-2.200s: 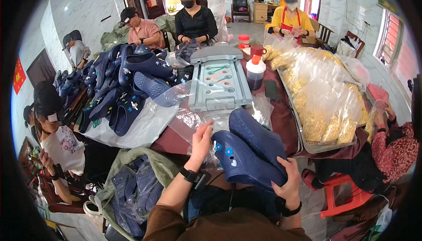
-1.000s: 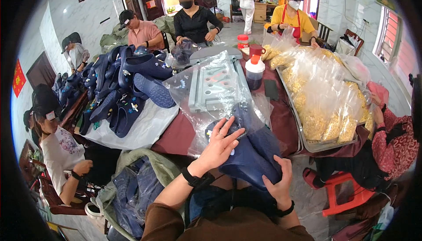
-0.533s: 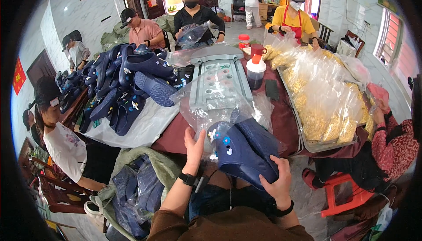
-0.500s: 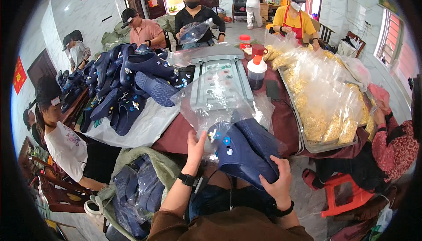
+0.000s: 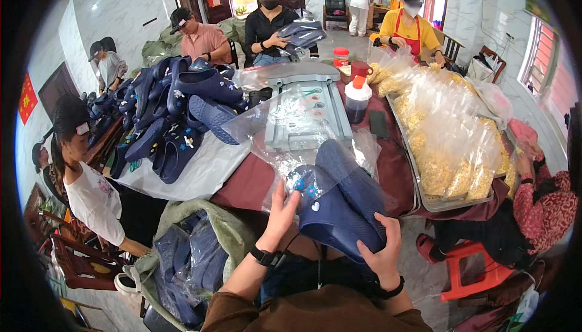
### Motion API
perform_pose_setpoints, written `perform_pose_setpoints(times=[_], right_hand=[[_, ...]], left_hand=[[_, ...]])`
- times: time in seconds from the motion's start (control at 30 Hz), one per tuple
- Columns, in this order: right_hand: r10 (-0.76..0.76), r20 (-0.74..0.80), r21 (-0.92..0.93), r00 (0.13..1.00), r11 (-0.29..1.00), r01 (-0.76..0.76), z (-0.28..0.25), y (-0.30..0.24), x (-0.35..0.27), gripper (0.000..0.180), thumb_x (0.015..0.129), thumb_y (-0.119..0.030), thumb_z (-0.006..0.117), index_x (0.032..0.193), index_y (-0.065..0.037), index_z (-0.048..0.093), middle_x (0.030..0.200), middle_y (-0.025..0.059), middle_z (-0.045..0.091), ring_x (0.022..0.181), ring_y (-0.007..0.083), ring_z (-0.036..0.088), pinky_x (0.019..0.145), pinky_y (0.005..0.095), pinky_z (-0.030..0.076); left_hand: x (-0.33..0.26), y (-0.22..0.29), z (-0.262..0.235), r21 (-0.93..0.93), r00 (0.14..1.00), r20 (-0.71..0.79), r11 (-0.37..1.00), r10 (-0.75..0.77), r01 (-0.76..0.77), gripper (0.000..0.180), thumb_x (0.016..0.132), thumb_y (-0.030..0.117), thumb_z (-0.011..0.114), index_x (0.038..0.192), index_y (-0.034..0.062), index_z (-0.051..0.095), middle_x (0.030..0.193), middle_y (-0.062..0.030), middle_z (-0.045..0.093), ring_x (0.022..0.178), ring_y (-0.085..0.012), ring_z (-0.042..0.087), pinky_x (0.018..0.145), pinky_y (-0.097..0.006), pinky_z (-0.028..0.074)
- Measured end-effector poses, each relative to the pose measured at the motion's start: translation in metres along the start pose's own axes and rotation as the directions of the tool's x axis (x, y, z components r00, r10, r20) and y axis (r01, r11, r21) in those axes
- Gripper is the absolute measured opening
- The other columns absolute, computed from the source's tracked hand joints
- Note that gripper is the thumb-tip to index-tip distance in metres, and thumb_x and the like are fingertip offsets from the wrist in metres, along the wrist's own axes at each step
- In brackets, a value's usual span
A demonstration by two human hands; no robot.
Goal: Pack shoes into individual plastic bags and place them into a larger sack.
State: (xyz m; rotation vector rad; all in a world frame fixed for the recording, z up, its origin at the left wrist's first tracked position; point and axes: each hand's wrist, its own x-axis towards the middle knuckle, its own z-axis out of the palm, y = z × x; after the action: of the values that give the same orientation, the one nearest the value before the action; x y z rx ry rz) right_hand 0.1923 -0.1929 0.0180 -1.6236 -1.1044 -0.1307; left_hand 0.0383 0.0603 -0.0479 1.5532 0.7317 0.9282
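A pair of navy clogs (image 5: 345, 211) with small charms is in front of me, toes toward the table and partly inside a clear plastic bag (image 5: 267, 135). My right hand (image 5: 385, 244) is closed round the near right end of the pair. At the left side of the clogs, my left hand (image 5: 280, 214) holds the bag's edge, thumb and fingers pointing up; the film blurs their exact grip. Beyond the clogs, a grey plastic board (image 5: 282, 108) lies on the dark red tablecloth (image 5: 239, 183), with the bag over its near part.
A pile of navy clogs (image 5: 176, 114) rests at the left. By my left forearm stands a green sack (image 5: 233, 226) of bagged clogs. A metal tray (image 5: 445, 202) of yellow pieces in bags is at the right, near a red stool (image 5: 479, 268). Several people work around the table.
The clogs' toes have swung up and away, deeper under the film. My left hand has moved right, closer to them. Across the table a person now holds bagged dark items.
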Motion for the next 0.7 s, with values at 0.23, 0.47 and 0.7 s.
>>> perform_pose_setpoints(times=[0.23,0.47,0.7], right_hand=[[0.009,-0.019,0.022,1.0,1.0,-0.008,0.003,-0.003,0.0,0.066,0.066,-0.015,0.084,0.127,-0.004,0.06,0.113,0.017,0.056,0.105,0.0342,0.058,0.092,0.043,0.048],[0.03,-0.058,-0.055,0.998,0.998,-0.034,-0.011,-0.01,0.003,0.065,0.066,-0.012,0.082,0.127,-0.004,0.06,0.113,0.0172,0.056,0.104,0.0344,0.058,0.091,0.0428,0.049],[0.058,-0.016,-0.009,0.998,0.998,-0.058,0.005,-0.011,0.002,0.066,0.065,-0.014,0.083,0.126,-0.004,0.06,0.113,0.0176,0.056,0.104,0.0342,0.059,0.091,0.0426,0.049]], left_hand=[[-0.011,0.047,0.008,-0.252,0.948,0.204,0.923,-0.245,0.293,0.096,0.103,0.041,0.061,0.164,0.0088,-0.006,0.166,-0.0172,0.021,0.147,-0.0265,0.032,0.117,-0.034,0.031],[-0.03,0.082,0.009,-0.269,0.822,0.45,0.825,-0.349,0.497,0.095,0.103,0.033,0.062,0.164,0.0198,-0.011,0.085,0.0081,0.044,0.063,-0.0037,0.028,0.054,-0.019,0.024],[-0.036,0.045,0.002,-0.147,0.886,0.459,0.977,-0.07,0.153,0.111,0.093,0.012,0.073,0.162,0.0114,-0.014,0.163,-0.0159,0.02,0.145,-0.0192,0.024,0.117,-0.033,0.024]])
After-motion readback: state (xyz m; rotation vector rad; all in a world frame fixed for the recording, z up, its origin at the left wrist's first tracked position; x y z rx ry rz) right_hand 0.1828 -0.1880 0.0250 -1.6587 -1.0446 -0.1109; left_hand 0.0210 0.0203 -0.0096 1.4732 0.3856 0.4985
